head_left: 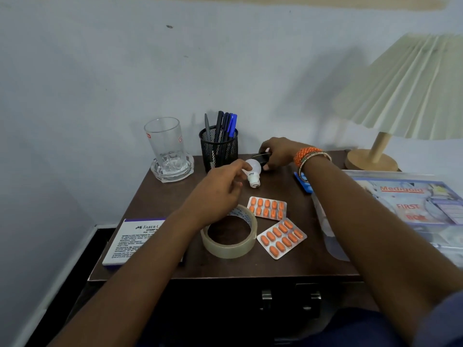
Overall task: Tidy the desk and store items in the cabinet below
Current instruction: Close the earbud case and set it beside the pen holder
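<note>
Standing at the far left of the dark wooden worktop [160,196], a clear drinking glass [165,144] sits in a glass dish. The left hand [218,194] hovers with loosely curled, empty fingers beside the white light bulb [253,172]. The right hand [280,152] grips a small black object [263,156].

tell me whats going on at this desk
A person is clearing a small dark desk. Their right hand grips a small black object near the pen holder, while the left hand reaches toward a white light bulb. Tape roll, two pill strips and a stamp pad box are not yet stored.
</note>
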`<state>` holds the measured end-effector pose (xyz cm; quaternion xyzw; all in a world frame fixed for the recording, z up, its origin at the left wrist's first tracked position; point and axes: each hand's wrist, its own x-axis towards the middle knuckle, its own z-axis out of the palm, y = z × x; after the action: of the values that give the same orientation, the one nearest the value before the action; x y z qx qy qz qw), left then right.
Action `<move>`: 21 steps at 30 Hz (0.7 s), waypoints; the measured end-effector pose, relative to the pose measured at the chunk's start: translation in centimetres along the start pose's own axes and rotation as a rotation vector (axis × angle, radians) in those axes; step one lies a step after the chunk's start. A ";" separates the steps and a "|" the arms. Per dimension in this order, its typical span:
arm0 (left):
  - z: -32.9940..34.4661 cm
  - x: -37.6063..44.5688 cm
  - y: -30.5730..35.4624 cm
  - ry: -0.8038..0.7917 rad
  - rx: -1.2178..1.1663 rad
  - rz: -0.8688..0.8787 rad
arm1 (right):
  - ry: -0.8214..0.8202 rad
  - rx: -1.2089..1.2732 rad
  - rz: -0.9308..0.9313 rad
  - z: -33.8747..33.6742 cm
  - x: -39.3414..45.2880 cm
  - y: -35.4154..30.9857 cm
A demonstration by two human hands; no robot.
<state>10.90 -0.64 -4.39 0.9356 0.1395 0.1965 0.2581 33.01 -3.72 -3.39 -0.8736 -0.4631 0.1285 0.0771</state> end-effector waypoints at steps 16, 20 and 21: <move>-0.2 -0.4 -1.3 -0.027 0.070 -0.072 | 0.144 0.066 -0.047 0.9 -1.2 0.6; -0.1 -0.3 -1.2 -0.043 0.056 -0.082 | 0.137 0.079 -0.033 1.0 -1.1 0.7; 0.0 -0.3 -1.2 -0.045 0.054 -0.082 | 0.138 0.081 -0.033 1.0 -1.1 0.7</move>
<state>10.46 0.32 -5.11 0.9399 0.1772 0.1610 0.2436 32.70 -4.96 -4.38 -0.8688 -0.4653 0.0851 0.1460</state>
